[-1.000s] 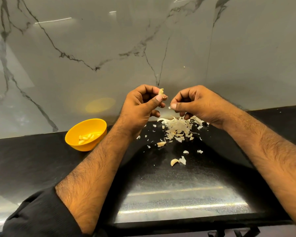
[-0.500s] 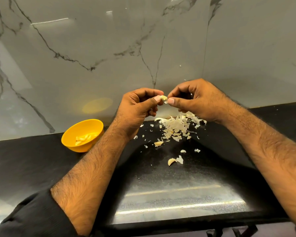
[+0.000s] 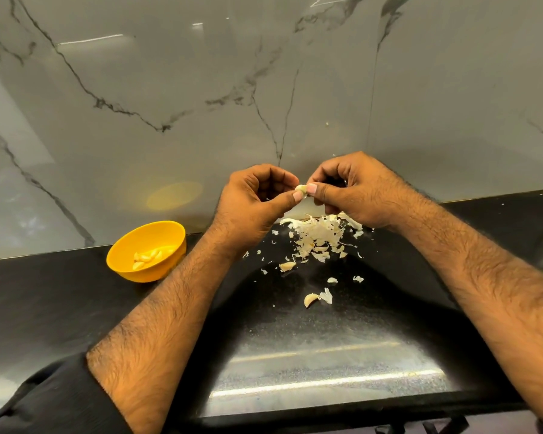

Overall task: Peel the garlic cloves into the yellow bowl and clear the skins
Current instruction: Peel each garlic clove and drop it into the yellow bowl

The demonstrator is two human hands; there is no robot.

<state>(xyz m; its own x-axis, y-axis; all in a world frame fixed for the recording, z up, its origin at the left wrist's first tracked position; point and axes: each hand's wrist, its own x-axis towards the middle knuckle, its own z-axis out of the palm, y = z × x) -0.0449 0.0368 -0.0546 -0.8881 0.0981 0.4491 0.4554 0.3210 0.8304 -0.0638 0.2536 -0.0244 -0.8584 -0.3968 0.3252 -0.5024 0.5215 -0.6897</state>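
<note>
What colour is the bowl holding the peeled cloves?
Yellow bowl, clearest in the head view.

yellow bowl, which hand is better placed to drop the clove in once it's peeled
Left. The yellow bowl sits on the left hand's side of the counter, and the clove is pinched between both hands. The right hand would probably have to cross over the left arm.

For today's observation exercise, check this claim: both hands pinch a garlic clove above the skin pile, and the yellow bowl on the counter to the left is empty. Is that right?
Not quite. The head view shows the yellow bowl is not empty: it holds peeled cloves. The rest stands: the left hand and right hand pinch a garlic clove above the skin pile, with the bowl on the counter to the left.
</note>
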